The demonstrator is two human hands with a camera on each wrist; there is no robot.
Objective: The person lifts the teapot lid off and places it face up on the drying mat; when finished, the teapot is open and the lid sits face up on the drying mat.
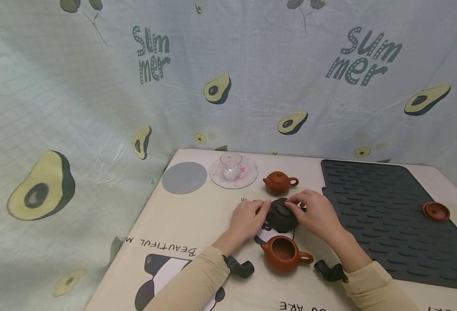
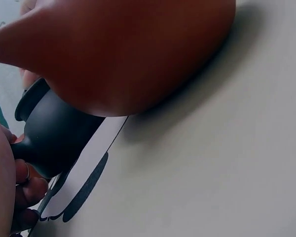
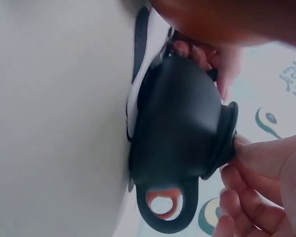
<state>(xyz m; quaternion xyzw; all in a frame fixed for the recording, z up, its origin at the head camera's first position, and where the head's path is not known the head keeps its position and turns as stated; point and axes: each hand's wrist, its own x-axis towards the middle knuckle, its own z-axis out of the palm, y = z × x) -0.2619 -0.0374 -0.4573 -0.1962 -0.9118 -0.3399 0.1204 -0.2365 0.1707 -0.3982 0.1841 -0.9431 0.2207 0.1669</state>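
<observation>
A black teapot [image 1: 280, 222] stands on the table between both hands. The left hand [image 1: 249, 218] pinches its spout [image 2: 22, 147] between thumb and fingers. At the teapot's mouth, the right hand [image 1: 314, 214] pinches the black lid [image 3: 222, 160], which looks tilted against the rim. The knob is hidden by the fingertips. Nearer the person, between the wrists, an uncovered reddish-brown clay teapot [image 1: 284, 261] stands apart from both hands. Its body [image 2: 133, 54] fills the top of the left wrist view.
Behind the black teapot stands a lidded clay teapot [image 1: 278, 183]. A clay lid [image 1: 437, 211] lies on the dark ridged mat [image 1: 368, 207] at right. At back left are a glass cup [image 1: 231, 167] on a patterned plate [image 1: 247, 180] and a grey disc [image 1: 184, 177].
</observation>
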